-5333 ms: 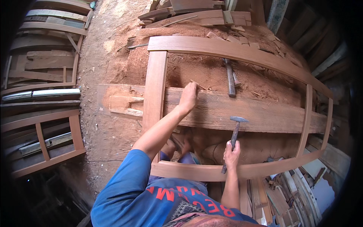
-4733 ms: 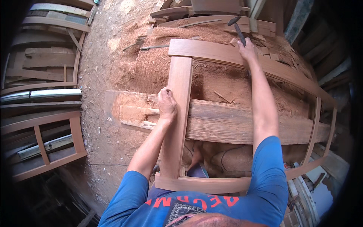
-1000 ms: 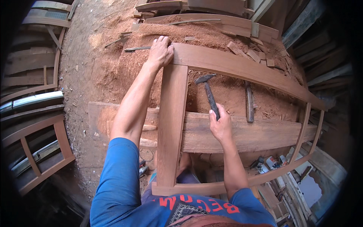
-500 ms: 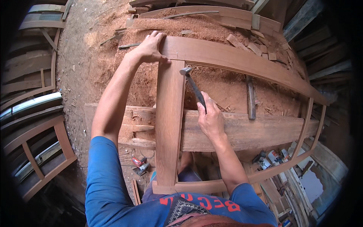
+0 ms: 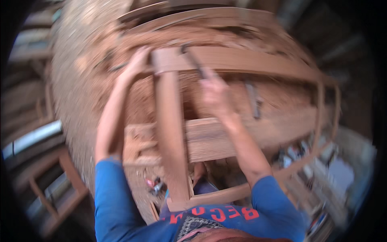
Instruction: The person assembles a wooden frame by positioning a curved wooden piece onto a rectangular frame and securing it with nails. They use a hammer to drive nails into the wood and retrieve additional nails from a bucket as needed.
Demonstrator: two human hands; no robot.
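Hammer clenched in right hand, left hand at wooden frame, its grip unclear

From here I see a smooth, dull wood frame, a dark metal hammer head, a rough wood counter, crumbly wood dust and a blue cloth shirt.

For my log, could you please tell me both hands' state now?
Left hand: at the wooden frame; too blurred to tell open or closed.
Right hand: closed, holding the hammer.
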